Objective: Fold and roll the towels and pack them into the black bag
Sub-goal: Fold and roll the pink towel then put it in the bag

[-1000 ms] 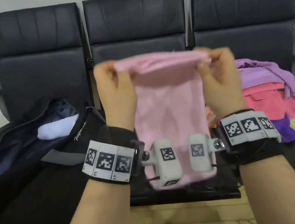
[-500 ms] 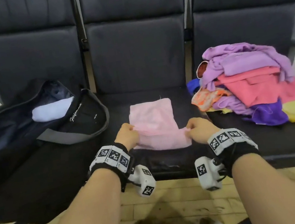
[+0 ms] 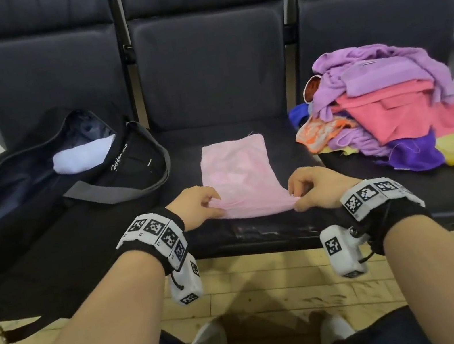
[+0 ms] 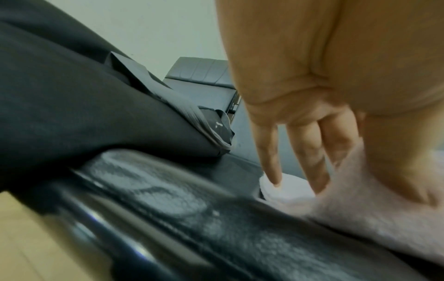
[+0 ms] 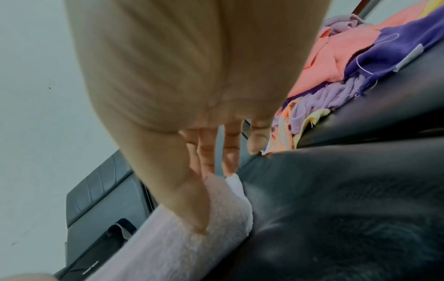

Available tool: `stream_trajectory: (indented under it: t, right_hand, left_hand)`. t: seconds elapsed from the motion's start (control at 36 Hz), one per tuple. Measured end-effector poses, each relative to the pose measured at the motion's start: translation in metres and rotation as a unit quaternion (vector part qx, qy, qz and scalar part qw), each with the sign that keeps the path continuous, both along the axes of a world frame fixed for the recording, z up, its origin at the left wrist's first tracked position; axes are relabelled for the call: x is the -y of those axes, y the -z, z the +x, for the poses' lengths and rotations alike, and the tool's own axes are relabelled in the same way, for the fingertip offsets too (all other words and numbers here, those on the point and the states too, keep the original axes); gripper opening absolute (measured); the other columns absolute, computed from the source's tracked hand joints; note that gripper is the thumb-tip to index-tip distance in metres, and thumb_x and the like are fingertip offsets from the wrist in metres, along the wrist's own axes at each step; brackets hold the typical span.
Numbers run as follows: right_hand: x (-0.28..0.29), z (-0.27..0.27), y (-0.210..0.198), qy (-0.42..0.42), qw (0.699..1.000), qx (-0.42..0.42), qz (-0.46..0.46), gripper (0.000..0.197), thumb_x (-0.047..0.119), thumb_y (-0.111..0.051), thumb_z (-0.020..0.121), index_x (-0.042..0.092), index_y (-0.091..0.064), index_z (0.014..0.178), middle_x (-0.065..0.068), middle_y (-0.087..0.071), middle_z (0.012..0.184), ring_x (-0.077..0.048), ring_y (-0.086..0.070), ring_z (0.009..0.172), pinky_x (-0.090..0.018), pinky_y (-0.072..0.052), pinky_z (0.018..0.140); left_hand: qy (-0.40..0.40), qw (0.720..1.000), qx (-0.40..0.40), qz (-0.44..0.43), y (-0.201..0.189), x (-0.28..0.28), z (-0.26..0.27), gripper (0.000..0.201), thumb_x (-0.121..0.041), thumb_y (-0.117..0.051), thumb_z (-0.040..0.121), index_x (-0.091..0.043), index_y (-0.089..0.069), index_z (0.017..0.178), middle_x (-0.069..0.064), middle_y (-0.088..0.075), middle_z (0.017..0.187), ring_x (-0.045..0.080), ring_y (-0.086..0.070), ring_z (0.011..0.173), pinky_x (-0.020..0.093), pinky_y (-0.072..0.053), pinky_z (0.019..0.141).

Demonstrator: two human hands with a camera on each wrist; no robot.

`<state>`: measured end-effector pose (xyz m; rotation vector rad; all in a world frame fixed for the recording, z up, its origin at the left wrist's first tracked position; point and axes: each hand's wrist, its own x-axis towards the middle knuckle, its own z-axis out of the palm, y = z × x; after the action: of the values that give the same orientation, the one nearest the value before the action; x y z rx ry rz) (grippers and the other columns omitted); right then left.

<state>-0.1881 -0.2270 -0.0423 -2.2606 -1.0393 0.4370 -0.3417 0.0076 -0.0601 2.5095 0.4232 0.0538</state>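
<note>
A folded pink towel [image 3: 237, 174] lies flat on the middle seat [image 3: 228, 135], long side running away from me. My left hand [image 3: 216, 205] pinches its near left corner and my right hand [image 3: 295, 193] pinches its near right corner, with the near edge bunched up a little between them. In the left wrist view the towel [image 4: 360, 218] rises between my thumb and fingers [image 4: 310, 152]. The right wrist view shows my thumb lying on the towel's thick near edge [image 5: 182, 237]. The black bag [image 3: 43, 204] lies unzipped on the left seat with a white rolled towel [image 3: 84, 158] inside.
A loose pile of purple, coral, orange and yellow towels [image 3: 390, 109] covers the right seat. The bag's grey strap [image 3: 120, 190] reaches toward the middle seat. Chair backs rise behind; wooden floor and my shoes lie below the seat's front edge.
One second ago both hands held the pink towel up in front of the chair back. It now lies on the middle seat, and both hands stay at its near edge.
</note>
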Motion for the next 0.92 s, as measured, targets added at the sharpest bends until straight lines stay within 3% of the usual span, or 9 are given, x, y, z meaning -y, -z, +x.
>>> stream_trajectory:
  t: [0.11, 0.22, 0.28, 0.36, 0.47, 0.58, 0.69, 0.83, 0.92]
  right_hand:
    - [-0.001, -0.002, 0.000, -0.015, 0.998, -0.044, -0.047, 0.028, 0.001, -0.081, 0.066, 0.015, -0.058, 0.060, 0.000, -0.071, 0.088, -0.017, -0.063, 0.080, -0.033, -0.050, 0.083]
    - [-0.003, -0.005, 0.002, 0.003, 0.995, -0.061, -0.074, 0.025, 0.014, -0.080, 0.075, 0.015, -0.055, 0.069, -0.003, -0.059, 0.071, -0.015, -0.050, 0.066, -0.027, -0.039, 0.066]
    - [-0.005, -0.004, 0.002, 0.014, 0.995, -0.063, -0.074, 0.024, 0.016, -0.077, 0.079, 0.015, -0.054, 0.073, 0.000, -0.057, 0.069, -0.014, -0.047, 0.063, -0.024, -0.036, 0.062]
    - [-0.009, -0.004, 0.001, 0.032, 0.995, -0.051, -0.075, 0.022, 0.014, -0.073, 0.082, 0.015, -0.053, 0.073, 0.000, -0.057, 0.073, -0.016, -0.051, 0.071, -0.026, -0.039, 0.067]
    - [-0.012, -0.007, 0.000, 0.062, 0.994, -0.045, -0.081, 0.019, 0.011, -0.069, 0.083, 0.014, -0.052, 0.075, 0.000, -0.055, 0.072, -0.016, -0.050, 0.070, -0.028, -0.039, 0.067]
    - [-0.013, -0.009, 0.001, 0.072, 0.992, -0.072, -0.074, 0.017, 0.002, -0.064, 0.082, 0.010, -0.051, 0.075, -0.005, -0.054, 0.067, -0.021, -0.053, 0.067, -0.039, -0.050, 0.073]
    - [-0.014, -0.011, -0.001, 0.079, 0.991, -0.069, -0.085, 0.011, 0.002, -0.056, 0.087, 0.012, -0.052, 0.087, -0.006, -0.054, 0.077, -0.022, -0.054, 0.065, -0.030, -0.049, 0.063]
    - [-0.017, -0.016, 0.001, 0.068, 0.988, -0.069, -0.119, 0.013, 0.004, -0.052, 0.091, 0.015, -0.051, 0.097, -0.006, -0.051, 0.079, -0.018, -0.051, 0.062, -0.023, -0.046, 0.056]
    - [-0.018, -0.018, 0.002, 0.070, 0.987, -0.066, -0.130, 0.009, 0.010, -0.051, 0.092, 0.012, -0.052, 0.101, -0.003, -0.051, 0.080, -0.018, -0.050, 0.062, -0.023, -0.045, 0.055]
  left_hand:
    - [0.035, 0.999, -0.028, -0.016, -0.009, -0.004, -0.011, 0.019, -0.031, -0.073, 0.083, -0.018, -0.064, 0.095, -0.007, -0.061, 0.087, 0.011, -0.057, 0.086, 0.022, -0.041, 0.080]
    - [0.048, 0.998, -0.037, -0.021, -0.012, -0.007, -0.020, 0.025, -0.032, -0.071, 0.085, -0.015, -0.069, 0.102, -0.010, -0.063, 0.087, 0.007, -0.057, 0.084, 0.014, -0.041, 0.074]
    - [0.050, 0.998, -0.039, -0.025, -0.011, -0.008, -0.022, 0.027, -0.036, -0.069, 0.086, -0.014, -0.070, 0.101, -0.007, -0.065, 0.088, 0.010, -0.059, 0.085, 0.020, -0.045, 0.080]
    - [0.027, 0.999, -0.021, -0.042, -0.010, -0.008, -0.021, 0.031, -0.038, -0.062, 0.091, -0.012, -0.070, 0.105, 0.003, -0.069, 0.100, 0.019, -0.062, 0.096, 0.031, -0.046, 0.092]
    - [-0.003, 0.997, -0.016, -0.081, -0.007, -0.004, -0.016, 0.029, -0.032, -0.056, 0.096, -0.012, -0.066, 0.113, -0.007, -0.063, 0.087, 0.008, -0.058, 0.079, 0.025, -0.045, 0.083]
    - [-0.017, 0.994, -0.020, -0.110, 0.000, -0.003, -0.010, 0.028, -0.025, -0.055, 0.097, -0.009, -0.066, 0.117, -0.003, -0.063, 0.093, 0.007, -0.057, 0.074, 0.027, -0.050, 0.084]
    - [-0.038, 0.992, -0.018, -0.120, 0.000, -0.003, -0.006, 0.020, -0.025, -0.056, 0.096, -0.014, -0.063, 0.112, -0.009, -0.052, 0.081, 0.006, -0.051, 0.069, 0.018, -0.045, 0.067]
    - [-0.060, 0.988, -0.047, -0.131, 0.003, -0.002, -0.001, 0.002, -0.019, -0.060, 0.093, -0.018, -0.059, 0.093, -0.002, -0.053, 0.080, 0.017, -0.054, 0.068, 0.029, -0.047, 0.074]
    - [-0.072, 0.986, -0.035, -0.144, 0.007, -0.002, 0.003, 0.013, -0.013, -0.062, 0.090, -0.020, -0.060, 0.079, -0.002, -0.055, 0.080, 0.017, -0.054, 0.067, 0.027, -0.047, 0.068]
